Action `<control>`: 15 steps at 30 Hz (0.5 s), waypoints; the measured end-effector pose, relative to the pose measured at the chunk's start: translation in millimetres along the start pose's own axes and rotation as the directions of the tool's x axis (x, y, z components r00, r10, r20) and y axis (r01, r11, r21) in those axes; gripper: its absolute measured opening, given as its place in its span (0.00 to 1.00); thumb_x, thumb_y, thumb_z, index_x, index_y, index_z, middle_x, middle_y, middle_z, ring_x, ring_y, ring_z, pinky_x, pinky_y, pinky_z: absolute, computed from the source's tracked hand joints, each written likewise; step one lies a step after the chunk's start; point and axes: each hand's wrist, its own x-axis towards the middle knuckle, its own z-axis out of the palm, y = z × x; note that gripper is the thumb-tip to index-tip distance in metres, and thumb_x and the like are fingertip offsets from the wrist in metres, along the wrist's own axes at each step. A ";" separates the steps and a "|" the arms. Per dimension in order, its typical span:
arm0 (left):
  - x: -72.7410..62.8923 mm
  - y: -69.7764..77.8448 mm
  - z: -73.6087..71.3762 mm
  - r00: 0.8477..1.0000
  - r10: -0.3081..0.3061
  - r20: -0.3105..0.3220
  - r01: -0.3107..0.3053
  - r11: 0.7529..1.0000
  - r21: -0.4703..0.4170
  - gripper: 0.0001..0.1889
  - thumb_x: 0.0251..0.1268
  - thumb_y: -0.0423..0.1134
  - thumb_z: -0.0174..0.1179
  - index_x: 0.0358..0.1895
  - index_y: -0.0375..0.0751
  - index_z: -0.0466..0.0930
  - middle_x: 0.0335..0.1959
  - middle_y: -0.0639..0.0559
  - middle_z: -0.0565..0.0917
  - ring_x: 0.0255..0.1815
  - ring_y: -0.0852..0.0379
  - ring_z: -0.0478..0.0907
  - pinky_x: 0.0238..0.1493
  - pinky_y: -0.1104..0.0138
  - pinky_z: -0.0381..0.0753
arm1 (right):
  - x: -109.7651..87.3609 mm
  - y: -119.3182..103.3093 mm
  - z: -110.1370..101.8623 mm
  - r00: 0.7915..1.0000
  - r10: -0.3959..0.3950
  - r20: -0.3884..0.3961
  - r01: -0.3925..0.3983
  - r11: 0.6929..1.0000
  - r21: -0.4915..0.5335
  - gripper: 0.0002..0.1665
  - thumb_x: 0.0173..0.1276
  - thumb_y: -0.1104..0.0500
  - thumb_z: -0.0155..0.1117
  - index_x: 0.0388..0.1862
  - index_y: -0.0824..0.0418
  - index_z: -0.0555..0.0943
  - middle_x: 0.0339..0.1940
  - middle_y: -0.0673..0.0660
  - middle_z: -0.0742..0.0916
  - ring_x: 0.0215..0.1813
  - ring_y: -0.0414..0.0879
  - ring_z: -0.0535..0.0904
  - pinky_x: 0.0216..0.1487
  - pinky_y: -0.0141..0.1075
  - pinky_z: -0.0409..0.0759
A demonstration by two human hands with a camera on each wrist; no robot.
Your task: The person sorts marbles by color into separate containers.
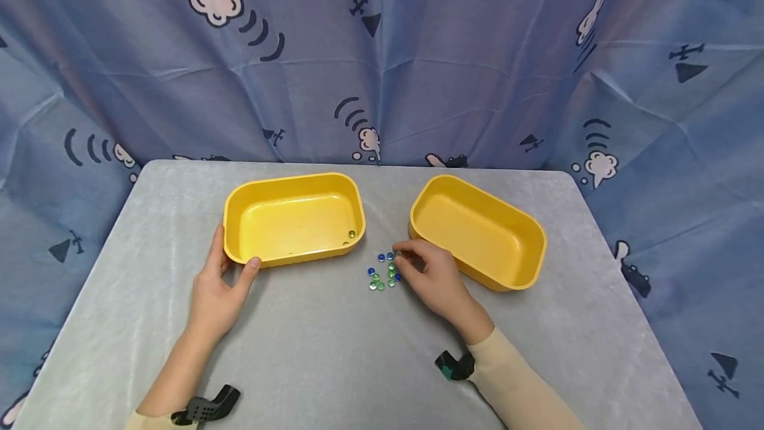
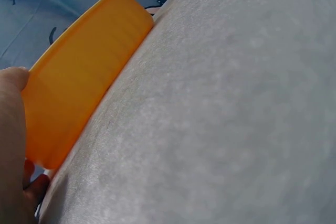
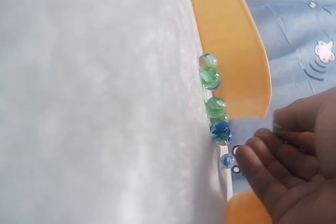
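My left hand (image 1: pixel 217 294) grips the near left corner of the left yellow tray (image 1: pixel 298 259), thumb on the front wall and fingers along the left side. A greenish marble (image 1: pixel 352 234) lies in that tray's near right corner. My right hand (image 1: pixel 436 279) is above a loose group of blue and green glass marbles (image 1: pixel 391 267) on the table. Between its thumb and finger it pinches a small green marble (image 3: pixel 277 127), mostly hidden by the fingers. In the right wrist view, several marbles (image 3: pixel 216 107) stand just beside the hand.
A second yellow tray (image 1: pixel 504 284) sits angled to the right, just beyond my right hand. Grey cloth covers the table (image 1: pixel 334 350). A blue patterned curtain (image 1: pixel 418 98) hangs behind the table's far edge and at both sides.
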 end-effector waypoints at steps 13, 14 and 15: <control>0.3 -3.0 0.7 1.000 0.005 -0.005 -0.005 1.000 -0.015 0.50 0.78 0.42 0.70 0.91 0.41 0.46 0.83 0.32 0.67 0.76 0.30 0.74 0.67 0.84 0.62 | 26.0 -28.0 2.2 0.997 -0.078 -0.004 0.078 0.994 0.073 0.12 0.79 0.63 0.71 0.58 0.60 0.90 0.52 0.58 0.92 0.51 0.43 0.88 0.57 0.47 0.89; 0.3 -3.0 0.6 1.000 0.006 -0.006 -0.006 1.000 -0.016 0.50 0.78 0.42 0.70 0.91 0.40 0.47 0.82 0.32 0.67 0.76 0.30 0.74 0.67 0.85 0.62 | 28.1 -30.8 2.8 0.996 -0.084 -0.007 0.084 0.993 0.078 0.12 0.79 0.62 0.71 0.58 0.60 0.90 0.53 0.57 0.92 0.52 0.43 0.88 0.58 0.48 0.88; 0.6 -3.1 0.6 1.000 0.010 -0.006 -0.010 1.000 -0.016 0.50 0.78 0.42 0.70 0.91 0.40 0.47 0.83 0.32 0.67 0.76 0.30 0.74 0.66 0.85 0.61 | 30.4 -33.6 3.6 0.996 -0.091 -0.010 0.091 0.992 0.083 0.11 0.80 0.62 0.71 0.58 0.59 0.90 0.53 0.57 0.92 0.53 0.44 0.88 0.58 0.49 0.88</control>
